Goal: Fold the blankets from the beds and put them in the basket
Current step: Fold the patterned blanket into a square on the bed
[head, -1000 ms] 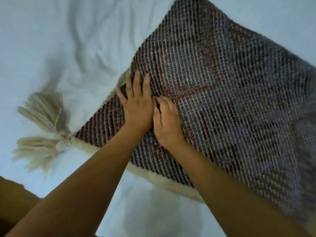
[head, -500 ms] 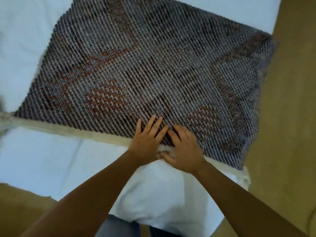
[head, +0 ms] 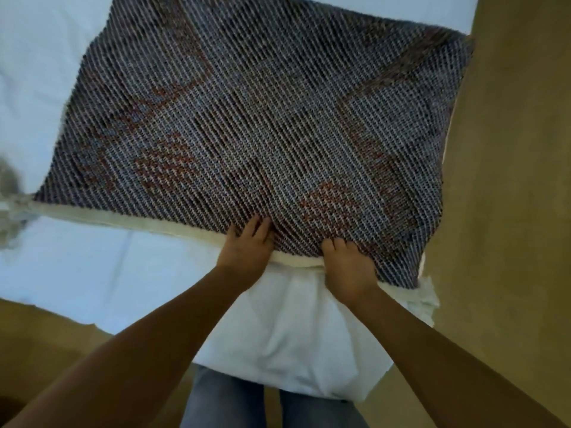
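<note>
At the near edge of the bed (head: 77,273), a folded woven blanket (head: 247,118) lies flat. Left hand (head: 247,251) and right hand (head: 347,267) each pinch its cream hem (head: 293,261). Likely soft, floppy, fairly thick: support it underneath when lifting.

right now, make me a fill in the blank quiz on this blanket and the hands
The blanket lies on a ___ sheet. The left hand and right hand grip its edge ___ to the person. The hand closer to the bed corner is the ___ one.
Missing: white; nearest; right
</note>
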Tool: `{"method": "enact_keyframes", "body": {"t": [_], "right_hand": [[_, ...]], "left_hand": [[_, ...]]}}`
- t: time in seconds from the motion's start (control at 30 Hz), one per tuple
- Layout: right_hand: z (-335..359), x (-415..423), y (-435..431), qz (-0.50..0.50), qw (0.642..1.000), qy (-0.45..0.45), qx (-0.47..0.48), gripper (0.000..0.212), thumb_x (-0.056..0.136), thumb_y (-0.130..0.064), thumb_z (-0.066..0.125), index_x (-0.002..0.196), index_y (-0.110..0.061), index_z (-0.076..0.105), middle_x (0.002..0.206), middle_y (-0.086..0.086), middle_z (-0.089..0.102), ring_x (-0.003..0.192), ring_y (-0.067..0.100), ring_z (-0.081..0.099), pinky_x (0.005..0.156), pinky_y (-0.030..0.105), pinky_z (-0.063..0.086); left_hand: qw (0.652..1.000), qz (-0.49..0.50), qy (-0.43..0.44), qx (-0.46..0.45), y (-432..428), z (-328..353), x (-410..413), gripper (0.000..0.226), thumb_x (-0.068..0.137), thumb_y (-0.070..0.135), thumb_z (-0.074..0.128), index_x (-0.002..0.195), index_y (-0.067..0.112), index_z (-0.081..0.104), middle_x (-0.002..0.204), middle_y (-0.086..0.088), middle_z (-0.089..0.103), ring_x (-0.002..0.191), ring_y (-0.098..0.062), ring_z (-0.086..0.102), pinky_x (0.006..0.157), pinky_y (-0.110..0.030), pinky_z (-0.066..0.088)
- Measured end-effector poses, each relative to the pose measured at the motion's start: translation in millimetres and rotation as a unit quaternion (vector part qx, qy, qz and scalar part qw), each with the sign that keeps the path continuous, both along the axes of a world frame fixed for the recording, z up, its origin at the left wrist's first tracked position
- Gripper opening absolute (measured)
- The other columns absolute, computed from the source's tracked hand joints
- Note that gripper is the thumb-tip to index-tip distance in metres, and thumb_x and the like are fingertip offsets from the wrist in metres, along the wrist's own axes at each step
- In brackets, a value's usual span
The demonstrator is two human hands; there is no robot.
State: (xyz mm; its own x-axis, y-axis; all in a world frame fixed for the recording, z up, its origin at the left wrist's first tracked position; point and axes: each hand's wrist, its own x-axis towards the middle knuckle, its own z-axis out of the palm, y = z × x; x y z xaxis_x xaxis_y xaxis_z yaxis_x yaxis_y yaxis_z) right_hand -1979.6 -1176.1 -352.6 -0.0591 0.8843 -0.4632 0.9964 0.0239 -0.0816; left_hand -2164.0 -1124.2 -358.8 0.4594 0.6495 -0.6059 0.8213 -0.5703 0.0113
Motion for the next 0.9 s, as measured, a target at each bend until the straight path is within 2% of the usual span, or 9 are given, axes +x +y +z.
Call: {"method": "enact_keyframes", "body": {"t": [0.1,0.2,0.27,0.33,0.4,0.53,0.57,0.73,0.9], "right_hand": [[-6.3,7.4,0.6,-0.003,0.991,0.032,-0.131,0.052,0.083,-0.037,0.052,0.126,-0.015,0.031,0.123,0.008,0.04,0.113,0.027,0.041,0.079,0.039,0.045],[-2.6,30.2,7.8,-0.083,0.965,0.206,-0.141,0.048,0.083,-0.055,0.05,0.112,-0.016,0.046,0.11,0.003,0.047,0.101,0.021,0.048,0.08,0.034,0.043],[1.0,53.0,8.2,-0.216,0.92,0.32,-0.063,0.035,0.084,-0.05,0.055,0.093,-0.016,0.055,0.094,0.002,0.053,0.086,0.018,0.052,0.072,0.029,0.042],[-0.7,84.8,8.1,-0.35,0.884,0.297,0.092,0.027,0.085,-0.034,0.061,0.097,-0.01,0.057,0.097,0.008,0.053,0.09,0.023,0.052,0.078,0.032,0.043],[-6.2,116.4,7.1,-0.464,0.84,0.239,0.146,0.038,0.083,-0.025,0.063,0.113,-0.005,0.052,0.114,0.015,0.05,0.106,0.029,0.048,0.091,0.036,0.04],[-13.7,146.6,7.1,-0.629,0.668,0.398,-0.025,0.051,0.079,-0.033,0.068,0.118,-0.011,0.045,0.119,0.009,0.055,0.095,0.019,0.056,0.079,0.03,0.047],[-13.3,147.1,5.7,-0.623,0.659,0.418,-0.056,0.049,0.079,-0.034,0.069,0.116,-0.01,0.047,0.115,0.008,0.058,0.09,0.017,0.058,0.073,0.028,0.047],[-13.6,141.1,-2.6,-0.56,0.701,0.441,-0.021,0.029,0.082,-0.026,0.067,0.101,-0.005,0.064,0.105,0.014,0.068,0.091,0.027,0.063,0.077,0.037,0.05],[-10.6,128.5,-5.7,-0.536,0.776,0.328,0.055,0.031,0.087,-0.032,0.056,0.099,-0.004,0.056,0.096,0.013,0.066,0.088,0.03,0.063,0.072,0.036,0.047]], "left_hand": [[0.995,0.023,0.078,-0.052,-7.7,3.2,12.2,0.079,0.09,0.035,0.042,0.146,0.008,-0.006,0.155,-0.014,-0.015,0.143,-0.035,-0.008,0.109,-0.061,0.014],[0.985,0.131,0.012,-0.113,-8.9,8.9,44.9,0.095,0.083,0.052,0.048,0.146,0.007,-0.006,0.155,-0.015,-0.015,0.142,-0.033,-0.011,0.111,-0.057,0.007],[0.97,0.198,-0.082,-0.118,-6.6,13.2,67.9,0.088,0.083,0.051,0.05,0.147,0.009,0.005,0.156,-0.013,-0.004,0.143,-0.029,-0.002,0.114,-0.053,0.01],[0.957,0.224,-0.161,-0.086,-2.0,14.9,91.2,0.07,0.086,0.041,0.049,0.143,0.01,0.023,0.153,-0.013,0.014,0.14,-0.028,0.013,0.113,-0.049,0.02],[0.962,0.189,-0.19,-0.048,1.2,15.6,118.8,0.055,0.09,0.034,0.046,0.138,0.011,0.034,0.147,-0.012,0.027,0.134,-0.028,0.024,0.109,-0.046,0.028],[0.961,0.153,-0.223,-0.061,0.8,20.9,184.9,0.043,0.094,0.032,0.041,0.132,0.013,0.042,0.133,-0.01,0.041,0.122,-0.027,0.037,0.101,-0.043,0.038],[0.953,0.173,-0.239,-0.063,2.6,22.7,200.0,0.042,0.094,0.033,0.041,0.13,0.012,0.043,0.13,-0.011,0.043,0.12,-0.028,0.04,0.099,-0.042,0.039],[0.958,0.194,-0.206,-0.045,25.9,26.6,259.9,0.05,0.092,0.046,0.042,0.126,0.008,0.042,0.128,-0.015,0.043,0.118,-0.033,0.043,0.096,-0.047,0.041],[0.976,0.184,-0.108,-0.032,46.9,21.1,310.3,0.074,0.085,0.055,0.051,0.135,0.004,0.031,0.136,-0.017,0.034,0.123,-0.035,0.039,0.093,-0.047,0.04]]}}
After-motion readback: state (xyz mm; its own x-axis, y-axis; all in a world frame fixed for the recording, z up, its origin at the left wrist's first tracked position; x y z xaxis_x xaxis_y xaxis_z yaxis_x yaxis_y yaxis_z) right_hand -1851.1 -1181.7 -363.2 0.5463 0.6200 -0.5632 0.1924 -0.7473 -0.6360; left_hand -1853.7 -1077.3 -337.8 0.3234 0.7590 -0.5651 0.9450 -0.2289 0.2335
